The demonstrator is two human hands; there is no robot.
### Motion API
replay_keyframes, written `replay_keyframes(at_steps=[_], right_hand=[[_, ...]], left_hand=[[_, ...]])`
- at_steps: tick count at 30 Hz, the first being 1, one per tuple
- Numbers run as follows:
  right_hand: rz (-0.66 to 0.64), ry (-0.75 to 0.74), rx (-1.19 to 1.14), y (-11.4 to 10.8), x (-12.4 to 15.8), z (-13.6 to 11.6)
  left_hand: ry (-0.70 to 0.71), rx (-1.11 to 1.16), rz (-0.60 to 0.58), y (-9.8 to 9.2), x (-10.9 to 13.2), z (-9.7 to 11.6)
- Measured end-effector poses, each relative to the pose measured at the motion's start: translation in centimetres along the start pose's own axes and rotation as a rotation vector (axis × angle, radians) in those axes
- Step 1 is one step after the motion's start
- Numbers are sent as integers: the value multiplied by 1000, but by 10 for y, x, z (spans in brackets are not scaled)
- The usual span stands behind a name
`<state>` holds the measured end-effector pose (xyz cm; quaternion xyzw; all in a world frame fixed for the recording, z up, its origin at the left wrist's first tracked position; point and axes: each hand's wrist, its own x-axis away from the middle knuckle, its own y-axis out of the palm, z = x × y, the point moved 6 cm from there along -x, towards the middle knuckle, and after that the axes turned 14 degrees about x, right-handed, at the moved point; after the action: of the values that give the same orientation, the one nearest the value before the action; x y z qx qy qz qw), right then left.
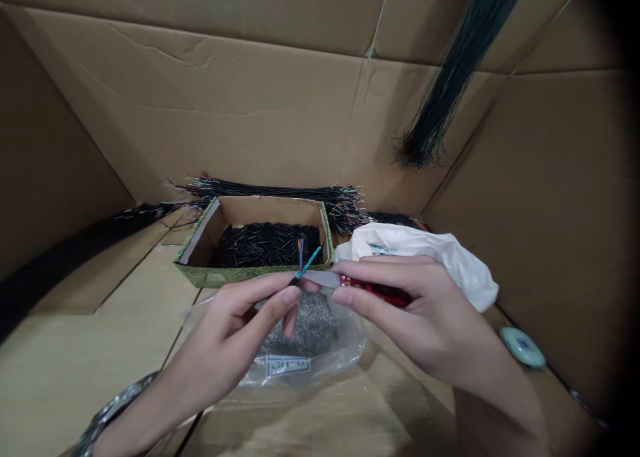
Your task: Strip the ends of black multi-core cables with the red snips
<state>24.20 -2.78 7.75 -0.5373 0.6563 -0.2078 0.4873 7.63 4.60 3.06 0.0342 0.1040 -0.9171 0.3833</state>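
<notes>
Between its thumb and fingers my left hand point(250, 317) pinches a black cable point(295, 281). Thin coloured wires, turquoise point(311, 260) and purple with orange, fan upward from the cable's stripped end. My right hand point(410, 303) is closed around a red-handled knife point(385, 293). Its grey blade point(323, 279) points left, at the base of the bared wires; whether it touches them I cannot tell. Below and behind the hands lies a clear plastic bag point(350, 357) holding a mass of small grey pieces point(305, 323).
Behind my hands stands an open green-sided box point(200, 275) with many short black pieces inside. Bundled black cables point(280, 191) lie beyond it. At the right are a white plastic bag point(450, 257) and a mint-green oval object point(523, 347). Dark strands point(460, 63) hang above; cardboard walls point(225, 97) surround the surface.
</notes>
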Motion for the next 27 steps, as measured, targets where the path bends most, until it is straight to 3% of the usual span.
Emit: replay_keyframes(at_steps=[6, 12, 19, 23, 27], right_hand=[[-41, -29, -11, 1, 0, -3], [48, -20, 14, -5, 1, -6], [145, 132, -282, -9, -3, 7], [95, 147, -402, 2, -7, 2], [-12, 119, -368, 13, -9, -3]], left_hand=[[10, -62, -16, -1, 2, 0], [-31, 84, -53, 2, 1, -3], [-115, 227, -71, 3, 4, -9], [-80, 150, -123, 10, 5, -4], [-43, 25, -173, 17, 6, 1]])
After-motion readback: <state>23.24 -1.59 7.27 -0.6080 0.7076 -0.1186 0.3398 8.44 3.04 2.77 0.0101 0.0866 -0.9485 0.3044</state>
